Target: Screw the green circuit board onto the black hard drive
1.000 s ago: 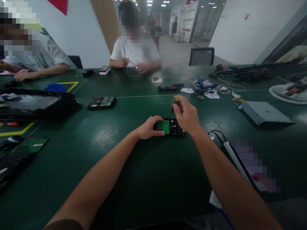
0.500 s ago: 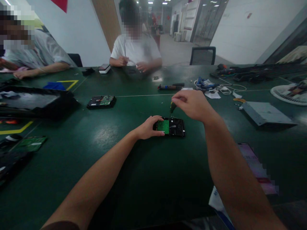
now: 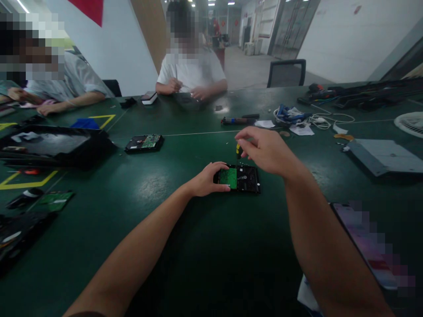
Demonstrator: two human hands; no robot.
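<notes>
A black hard drive (image 3: 249, 179) with a green circuit board (image 3: 228, 178) lies flat on the dark green table. My left hand (image 3: 211, 179) grips its left end, thumb along the near edge and fingers over the far edge. Above the drive, my right hand (image 3: 264, 147) holds a yellow and black screwdriver (image 3: 238, 150) by its handle. The screwdriver points down at the far edge of the board, but its tip is too small to make out. Several tiny bits, perhaps screws, lie just beyond the drive.
Another hard drive (image 3: 144, 143) lies farther left. A black tray-like housing (image 3: 59, 145) stands at the left, near a loose green board (image 3: 57, 200). On the right are a grey metal case (image 3: 386, 156), bundled cables (image 3: 292, 115) and a phone (image 3: 360, 242). Two people sit across the table.
My right fingers have loosened and shifted around the screwdriver handle, which now shows lower beneath them. My left hand keeps its grip on the hard drive. The whole view has shifted slightly.
</notes>
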